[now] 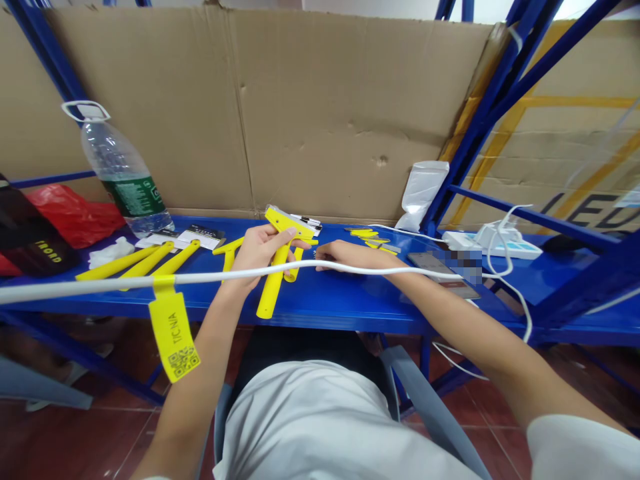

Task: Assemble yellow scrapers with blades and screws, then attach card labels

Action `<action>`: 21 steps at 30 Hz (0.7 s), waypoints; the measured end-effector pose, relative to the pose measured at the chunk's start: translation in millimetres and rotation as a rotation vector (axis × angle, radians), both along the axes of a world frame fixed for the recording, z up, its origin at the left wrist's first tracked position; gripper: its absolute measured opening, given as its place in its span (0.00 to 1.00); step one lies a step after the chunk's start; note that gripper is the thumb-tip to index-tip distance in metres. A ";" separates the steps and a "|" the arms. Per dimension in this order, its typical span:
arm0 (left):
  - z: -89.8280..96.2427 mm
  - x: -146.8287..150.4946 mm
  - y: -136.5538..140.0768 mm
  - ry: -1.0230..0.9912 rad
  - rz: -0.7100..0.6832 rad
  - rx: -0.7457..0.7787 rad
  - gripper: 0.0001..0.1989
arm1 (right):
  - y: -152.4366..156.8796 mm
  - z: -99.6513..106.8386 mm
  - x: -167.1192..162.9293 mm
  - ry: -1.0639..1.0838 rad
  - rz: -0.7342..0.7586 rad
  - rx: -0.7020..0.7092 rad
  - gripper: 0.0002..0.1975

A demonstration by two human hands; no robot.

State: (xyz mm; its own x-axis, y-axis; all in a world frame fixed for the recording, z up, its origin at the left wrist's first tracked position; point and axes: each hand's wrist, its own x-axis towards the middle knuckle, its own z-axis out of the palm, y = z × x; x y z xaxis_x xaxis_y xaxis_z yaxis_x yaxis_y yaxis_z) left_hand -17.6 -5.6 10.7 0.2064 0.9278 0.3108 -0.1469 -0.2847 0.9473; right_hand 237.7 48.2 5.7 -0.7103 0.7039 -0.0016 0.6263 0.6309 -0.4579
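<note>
My left hand (257, 248) is closed around a yellow T-shaped scraper (270, 290), its wide head pointing up and away and its handle toward me. Another yellow scraper (295, 263) lies partly hidden behind it. One more yellow T-shaped piece (229, 257) shows left of my left hand. My right hand (340, 253) rests by the table surface just right of the scraper head, its fingers curled in; what they hold, if anything, is hidden. Beyond it lie several small yellow pieces (367, 235) and a flat yellow-and-grey piece (383, 247).
Yellow handles (147, 265) lie on the blue table (320, 303) at left, by black-and-white cards (200, 235). A bottle (133, 187), red bag (75, 213) and dark container (30, 233) stand further left. At right are a phone (425, 263) and power strip (515, 247). A white cable (200, 279) crosses in front.
</note>
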 end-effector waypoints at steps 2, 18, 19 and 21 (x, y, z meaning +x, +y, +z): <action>-0.4 -0.1 0.2 -0.005 0.001 0.000 0.26 | 3.2 -2.1 1.5 -0.024 -0.018 0.004 0.06; -3.3 -2.3 2.5 0.079 -0.044 -0.038 0.24 | 26.7 -6.7 -4.6 0.500 -0.170 0.271 0.16; -4.3 -2.4 3.2 0.101 -0.054 -0.043 0.23 | 28.8 -7.5 -5.8 0.564 -0.174 0.261 0.19; -6.5 -2.0 4.5 0.170 -0.081 -0.062 0.23 | 29.5 -9.8 -9.2 0.698 -0.154 0.189 0.24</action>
